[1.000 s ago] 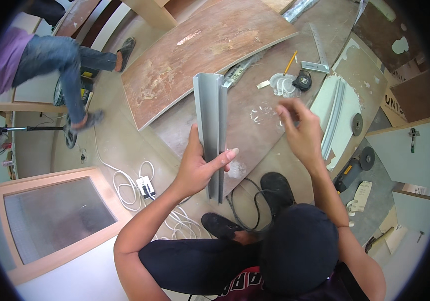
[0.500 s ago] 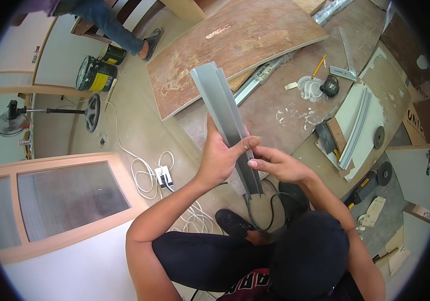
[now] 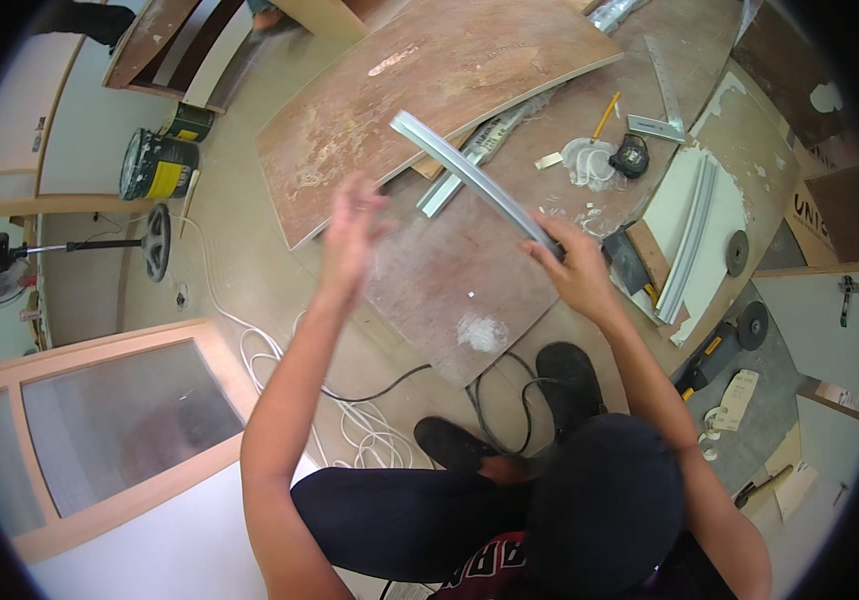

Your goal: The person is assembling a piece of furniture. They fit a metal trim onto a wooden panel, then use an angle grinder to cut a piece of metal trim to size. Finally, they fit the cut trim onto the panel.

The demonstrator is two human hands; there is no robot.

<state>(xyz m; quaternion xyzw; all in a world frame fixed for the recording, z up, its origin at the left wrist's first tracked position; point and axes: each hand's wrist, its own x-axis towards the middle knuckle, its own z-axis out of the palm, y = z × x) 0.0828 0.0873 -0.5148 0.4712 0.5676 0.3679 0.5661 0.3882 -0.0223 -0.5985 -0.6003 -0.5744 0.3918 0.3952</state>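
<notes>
My right hand [image 3: 571, 265] grips the near end of a long silver-grey metal profile [image 3: 469, 172]. The strip slants up and to the left, its far end passing over the edge of a worn brown board [image 3: 349, 130]. To the left of the strip, my left hand [image 3: 352, 235] is raised and off it, slightly blurred, fingers apart and nothing visible in them. Below the strip lies a brown work surface [image 3: 429, 280] with a white powdery patch [image 3: 481, 333]. Another metal profile [image 3: 439, 195] partly sticks out from under the board.
On the right lie a tape measure [image 3: 630, 157], a pencil [image 3: 606, 116], a try square [image 3: 657, 128], grey profiles [image 3: 691, 240] and an angle grinder [image 3: 717, 355]. Paint buckets [image 3: 157, 165], a fan [image 3: 74, 245], a framed glass panel [image 3: 134, 410] and white cables [image 3: 359, 430] are to the left.
My left hand has let go of the profile and moved left. The right hand has taken its near end, carrying it up and right and tilting it. The other person's leg has moved mostly out of view.
</notes>
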